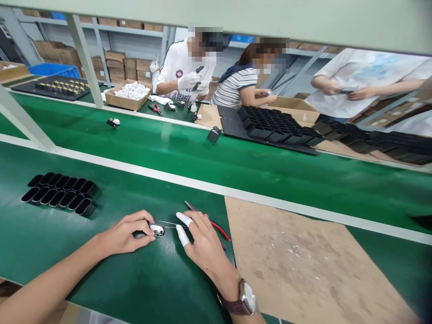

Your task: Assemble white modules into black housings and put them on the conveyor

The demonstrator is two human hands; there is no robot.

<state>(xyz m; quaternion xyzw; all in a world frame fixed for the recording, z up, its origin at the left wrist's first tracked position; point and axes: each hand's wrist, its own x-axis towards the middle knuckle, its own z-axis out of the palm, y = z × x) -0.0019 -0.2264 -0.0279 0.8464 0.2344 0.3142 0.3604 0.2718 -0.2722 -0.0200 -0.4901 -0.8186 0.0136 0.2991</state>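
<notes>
My left hand [131, 231] is closed on a small oval housing [157, 230] with a black rim and a white inside, held low at the green table. Reaching in from the right, my right hand [202, 243] wears white covers on two fingers and a watch on the wrist. Its fingers pinch tweezers [171, 224], whose two thin prongs point left toward the housing; whether they touch it I cannot tell. Partly hidden behind the right hand lie red-handled pliers [219, 228].
Two rows of black oval cups [59, 192] stand at the left. A brown board [297, 256] covers the right side. Across the green belt [162, 139], which carries a black part [213, 134], several co-workers handle parts near black trays [276, 123] and a box of white pieces [130, 96].
</notes>
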